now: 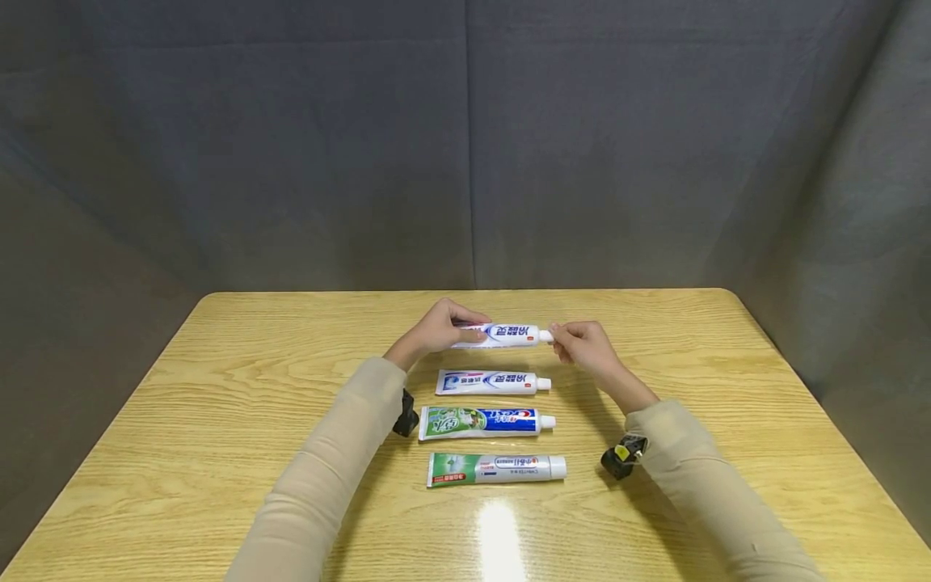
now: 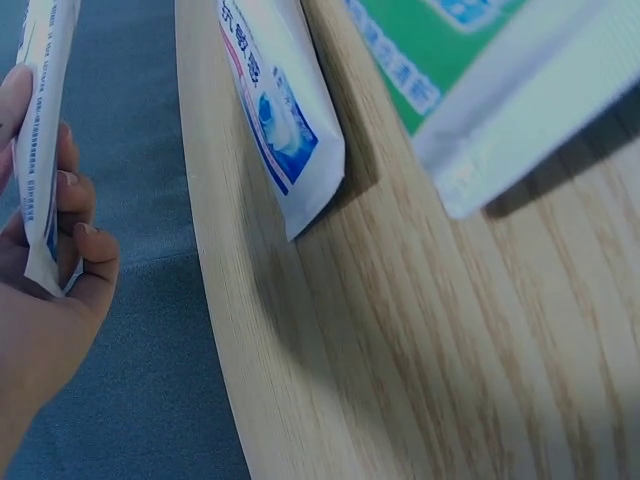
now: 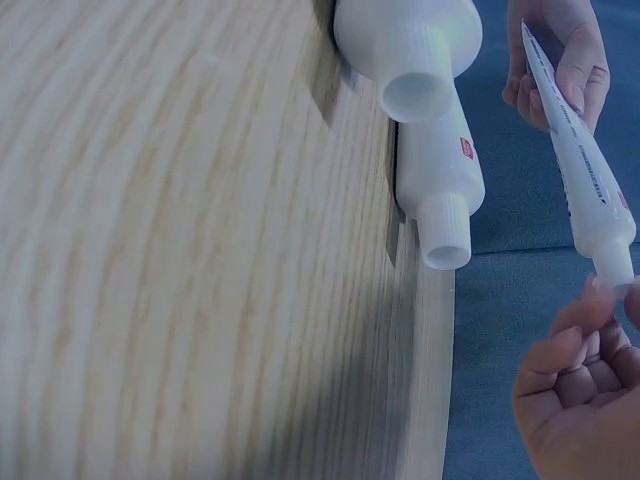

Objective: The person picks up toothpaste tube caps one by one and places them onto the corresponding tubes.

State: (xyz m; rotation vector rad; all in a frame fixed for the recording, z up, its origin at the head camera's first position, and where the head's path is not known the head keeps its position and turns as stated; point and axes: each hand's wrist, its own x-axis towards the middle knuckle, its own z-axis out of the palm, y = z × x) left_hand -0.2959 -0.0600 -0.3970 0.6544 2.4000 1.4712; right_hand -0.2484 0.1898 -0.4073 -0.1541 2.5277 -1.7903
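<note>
My left hand (image 1: 439,327) grips a white toothpaste tube (image 1: 509,335) by its flat tail end, thumb on one face and fingers behind. The tube is raised above the far part of the table, its cap pointing right. At that white cap (image 3: 613,266), my right hand (image 1: 587,346) pinches with thumb and fingertips. Nearer to me lies a second white toothpaste tube (image 1: 494,382) of matching print. Below it are a blue and green toothpaste tube (image 1: 483,422) and a green and white toothpaste tube (image 1: 494,469), all with caps to the right.
The wooden table (image 1: 218,453) has rounded far corners, and a dark grey curtain (image 1: 465,162) hangs behind it. Black wrist cameras (image 1: 618,461) sit on both sleeves. A bright light reflection shows near the front of the table.
</note>
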